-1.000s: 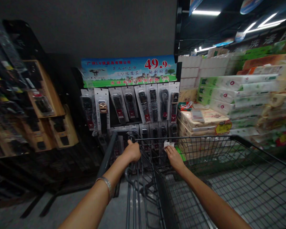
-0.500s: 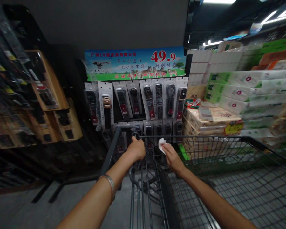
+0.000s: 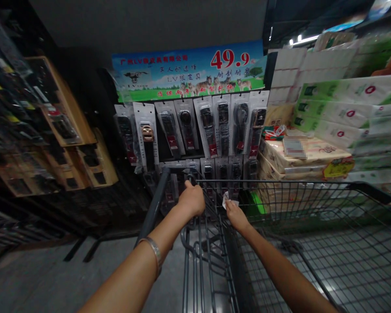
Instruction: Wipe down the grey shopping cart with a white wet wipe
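My left hand (image 3: pixel 192 199) is closed round the dark handle bar (image 3: pixel 154 208) of a wire shopping cart (image 3: pixel 313 243); a silver bracelet (image 3: pixel 153 250) sits on that wrist. My right hand (image 3: pixel 235 214) rests on the cart's near rim and pinches a small crumpled white paper (image 3: pixel 227 200). The cart's basket stretches off to the right. Just beyond both hands hangs a rack of packaged belts (image 3: pixel 195 130) under a blue and green sign (image 3: pixel 190 69) reading 49.9.
Wooden display boxes (image 3: pixel 68 143) with dark goods line the left side. Stacked packs of tissue paper (image 3: pixel 332 126) fill the shelves on the right. Grey floor (image 3: pixel 35 282) lies at lower left.
The belt rack and sign have come closer and risen in view. My right hand slid slightly along the rim, still pinching the paper. My left hand keeps its grip on the handle.
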Action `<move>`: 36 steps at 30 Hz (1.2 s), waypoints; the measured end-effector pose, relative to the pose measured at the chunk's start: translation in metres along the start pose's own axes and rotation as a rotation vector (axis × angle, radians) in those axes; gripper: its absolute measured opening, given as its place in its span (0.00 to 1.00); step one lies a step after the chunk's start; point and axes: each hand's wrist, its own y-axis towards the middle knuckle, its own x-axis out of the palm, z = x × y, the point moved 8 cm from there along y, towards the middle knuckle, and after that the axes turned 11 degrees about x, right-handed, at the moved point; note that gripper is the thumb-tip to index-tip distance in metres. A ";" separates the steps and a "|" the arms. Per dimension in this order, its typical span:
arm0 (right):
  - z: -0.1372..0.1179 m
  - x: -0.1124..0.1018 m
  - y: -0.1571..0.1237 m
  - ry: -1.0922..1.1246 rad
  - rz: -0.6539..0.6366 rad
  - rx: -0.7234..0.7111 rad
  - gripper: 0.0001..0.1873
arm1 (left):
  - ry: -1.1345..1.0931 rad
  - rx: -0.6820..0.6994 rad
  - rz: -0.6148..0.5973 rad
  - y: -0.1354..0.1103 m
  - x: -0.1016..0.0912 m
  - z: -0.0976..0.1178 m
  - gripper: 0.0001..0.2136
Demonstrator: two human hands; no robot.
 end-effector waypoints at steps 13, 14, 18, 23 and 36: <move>-0.008 0.010 -0.001 -0.074 -0.079 0.164 0.23 | -0.010 0.013 -0.009 0.003 0.000 0.006 0.18; -0.009 0.009 -0.002 -0.070 -0.071 0.157 0.23 | -0.016 0.011 -0.011 0.003 0.000 0.006 0.18; -0.011 0.004 -0.007 -0.051 -0.048 0.146 0.24 | -0.025 0.004 -0.022 0.001 0.002 0.006 0.22; -0.003 -0.004 -0.016 0.046 -0.085 0.216 0.24 | -0.026 0.027 -0.017 0.000 0.003 0.008 0.22; 0.067 -0.124 -0.014 0.579 0.506 0.500 0.11 | -0.054 0.032 -0.011 -0.001 0.002 0.008 0.24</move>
